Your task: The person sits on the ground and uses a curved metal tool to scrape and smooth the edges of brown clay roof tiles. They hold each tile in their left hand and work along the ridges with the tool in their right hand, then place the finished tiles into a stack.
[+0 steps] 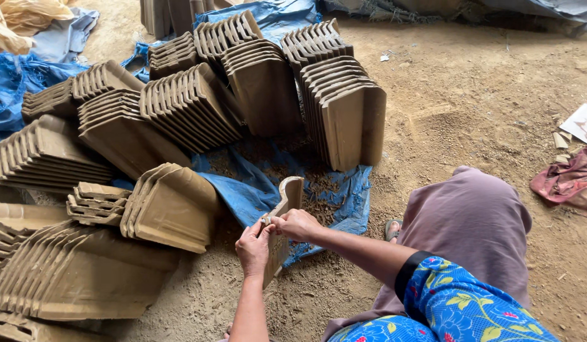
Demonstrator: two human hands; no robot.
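Note:
I hold one raw brown clay roof tile (288,193) on edge, low in the middle of the head view, over the blue tarp (249,187). My left hand (252,248) grips the tile's near side from below. My right hand (298,223) pinches the tile's upper edge, fingers closed on it, and may hold a small tool that I cannot make out. Bits of clay trimmings lie on the tarp just beyond the tile.
Several leaning stacks of the same clay tiles (186,104) ring the tarp from the left to the back, with one upright stack (347,114) at the back right. My knee under mauve cloth (471,221) is at right. A red rag (569,180) lies on the dirt floor.

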